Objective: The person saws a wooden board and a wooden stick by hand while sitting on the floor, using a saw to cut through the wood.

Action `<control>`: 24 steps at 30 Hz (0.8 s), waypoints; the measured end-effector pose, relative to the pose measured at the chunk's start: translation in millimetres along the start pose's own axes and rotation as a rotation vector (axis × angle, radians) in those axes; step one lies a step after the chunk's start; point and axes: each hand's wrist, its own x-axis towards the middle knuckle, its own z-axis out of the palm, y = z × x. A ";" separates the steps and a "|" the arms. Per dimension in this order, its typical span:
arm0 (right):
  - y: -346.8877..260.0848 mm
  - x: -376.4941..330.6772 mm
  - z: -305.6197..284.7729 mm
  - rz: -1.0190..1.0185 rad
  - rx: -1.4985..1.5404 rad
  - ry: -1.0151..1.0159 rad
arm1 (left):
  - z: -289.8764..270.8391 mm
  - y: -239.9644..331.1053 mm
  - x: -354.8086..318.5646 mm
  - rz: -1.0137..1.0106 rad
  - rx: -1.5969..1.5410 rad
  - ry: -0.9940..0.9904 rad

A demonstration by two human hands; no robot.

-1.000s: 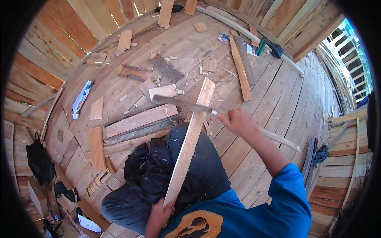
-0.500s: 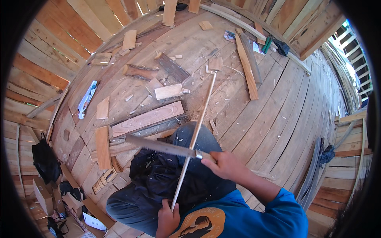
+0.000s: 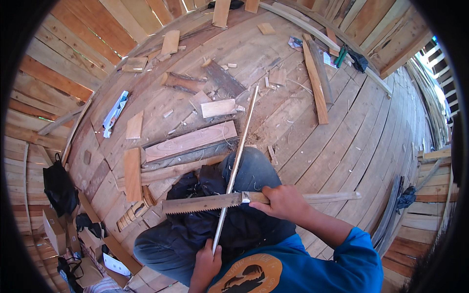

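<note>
I sit on a plank floor with my knees up. My left hand (image 3: 207, 261) grips the near end of a long thin wooden strip (image 3: 239, 151), which stands on edge and runs away from me over my lap to the floor. My right hand (image 3: 283, 202) is closed on the long wooden handle of a hand saw (image 3: 200, 203). The toothed blade points left and lies across the strip, just above my left hand. The handle's free end sticks out to the right.
Several boards (image 3: 190, 141) lie side by side beyond my knees, with a short one (image 3: 132, 173) to the left and offcuts (image 3: 218, 107) and shavings around. A long plank (image 3: 316, 90) lies far right. A black bag (image 3: 59, 188) hangs at the left wall.
The strip has turned from its broad face to its thin edge. My right hand has brought the saw back toward me, from beyond the strip's middle to across it near my lap.
</note>
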 end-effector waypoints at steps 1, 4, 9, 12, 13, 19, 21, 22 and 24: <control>1.2 2.2 0.2 0.000 -0.016 0.003 | 0.8 -2.3 0.4 0.003 -0.010 0.001; 7.1 14.7 0.0 0.009 -0.080 0.010 | 3.2 -12.8 2.5 -0.007 -0.064 -0.008; 15.2 33.9 -7.7 0.024 -0.202 0.014 | 7.0 -23.3 6.3 -0.025 -0.178 -0.024; 14.6 35.7 -8.6 0.008 -0.230 0.033 | 7.5 -22.6 6.6 -0.006 -0.156 -0.004; 14.3 35.4 -8.4 0.000 -0.231 0.042 | 7.8 -22.9 6.9 0.003 -0.165 -0.003; -8.1 25.1 -2.7 -0.008 -0.242 0.011 | 8.9 -22.9 13.1 0.064 -0.153 0.024; -27.1 15.9 2.9 -0.033 -0.206 -0.069 | 7.2 -15.8 12.3 0.056 -0.072 0.028; -30.7 17.4 1.2 -0.042 -0.219 -0.090 | 7.4 -16.7 11.7 0.032 -0.098 0.024; -16.3 25.6 1.3 0.009 -0.238 -0.044 | 7.6 -19.0 9.8 -0.015 -0.153 0.019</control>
